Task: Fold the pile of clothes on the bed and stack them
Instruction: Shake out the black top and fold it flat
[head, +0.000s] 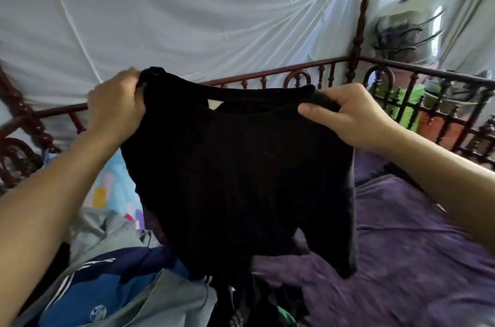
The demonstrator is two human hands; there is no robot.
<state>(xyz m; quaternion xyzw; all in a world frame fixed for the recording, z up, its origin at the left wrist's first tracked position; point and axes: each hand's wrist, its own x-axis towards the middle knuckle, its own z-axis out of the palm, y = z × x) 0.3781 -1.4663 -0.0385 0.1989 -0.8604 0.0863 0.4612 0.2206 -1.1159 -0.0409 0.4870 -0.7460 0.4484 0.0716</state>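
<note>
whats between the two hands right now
In the head view, the black shirt stretches between the left hand and the right hand, each gripping a shoulder.

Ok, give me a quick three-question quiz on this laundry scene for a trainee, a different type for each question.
1. True or false: the black shirt is already folded.
2. Where does the right hand grip the shirt? A: the bottom hem. B: the shoulder beside the neckline. C: a sleeve cuff.
3. Fill in: the blue jacket with white stripes lies in the pile at the lower ____ of the view.

Key: 1 false, the left hand and right hand hold it up, hanging open. 2 B. 3 left.
</note>
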